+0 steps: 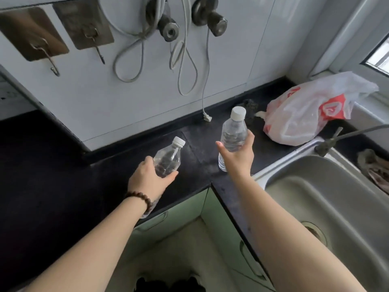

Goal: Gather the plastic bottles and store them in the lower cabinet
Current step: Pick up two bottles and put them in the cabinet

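Observation:
Two clear plastic bottles with white caps are held over the black corner countertop (63, 165). My left hand (147, 178), with a bead bracelet on the wrist, grips the left bottle (168, 157), which tilts to the right. My right hand (237, 154) grips the right bottle (234, 131), which stands nearly upright above the counter. Pale green lower cabinet doors (181, 209) with handles sit shut below the counter corner, beneath my arms.
A steel sink (336, 197) with a tap (328, 142) fills the right side. A white and red plastic bag (311, 110) lies at the back right by the window. Cables, a plug (207, 118) and hooks hang on the white wall.

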The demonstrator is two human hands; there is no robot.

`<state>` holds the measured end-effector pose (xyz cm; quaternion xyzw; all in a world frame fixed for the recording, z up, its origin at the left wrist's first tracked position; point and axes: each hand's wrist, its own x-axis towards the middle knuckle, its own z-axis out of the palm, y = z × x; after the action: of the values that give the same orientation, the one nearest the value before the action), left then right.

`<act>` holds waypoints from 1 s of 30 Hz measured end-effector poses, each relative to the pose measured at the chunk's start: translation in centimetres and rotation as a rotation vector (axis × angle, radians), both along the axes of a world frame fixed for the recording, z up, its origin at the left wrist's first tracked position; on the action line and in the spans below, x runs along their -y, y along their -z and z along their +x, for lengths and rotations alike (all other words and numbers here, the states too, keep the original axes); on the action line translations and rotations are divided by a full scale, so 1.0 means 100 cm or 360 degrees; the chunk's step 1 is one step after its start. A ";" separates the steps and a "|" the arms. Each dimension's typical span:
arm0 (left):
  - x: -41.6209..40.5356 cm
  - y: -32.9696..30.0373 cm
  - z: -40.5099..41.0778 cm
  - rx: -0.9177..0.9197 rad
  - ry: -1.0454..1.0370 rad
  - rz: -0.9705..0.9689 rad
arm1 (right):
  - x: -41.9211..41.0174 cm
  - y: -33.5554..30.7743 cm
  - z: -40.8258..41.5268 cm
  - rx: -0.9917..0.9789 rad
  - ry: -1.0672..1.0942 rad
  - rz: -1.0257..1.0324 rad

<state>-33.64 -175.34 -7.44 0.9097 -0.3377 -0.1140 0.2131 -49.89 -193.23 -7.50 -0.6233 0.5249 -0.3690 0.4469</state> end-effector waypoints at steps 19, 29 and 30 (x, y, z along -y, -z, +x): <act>-0.280 -0.029 0.010 0.0068 -0.1056 -0.0254 | -0.262 -0.022 0.097 -0.0116 -0.1311 -0.0209; -0.588 -0.003 -0.080 0.0036 -0.1751 -0.0263 | -0.572 -0.003 0.087 -0.0186 -0.2050 -0.0154; -0.618 -0.001 -0.091 0.0018 -0.1842 -0.0284 | -0.602 -0.001 0.083 -0.0205 -0.2124 -0.0149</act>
<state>-42.77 -113.54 -7.34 0.9253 0.2048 0.0548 0.3145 -41.54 -133.04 -7.39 -0.8537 0.0363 0.0021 0.5195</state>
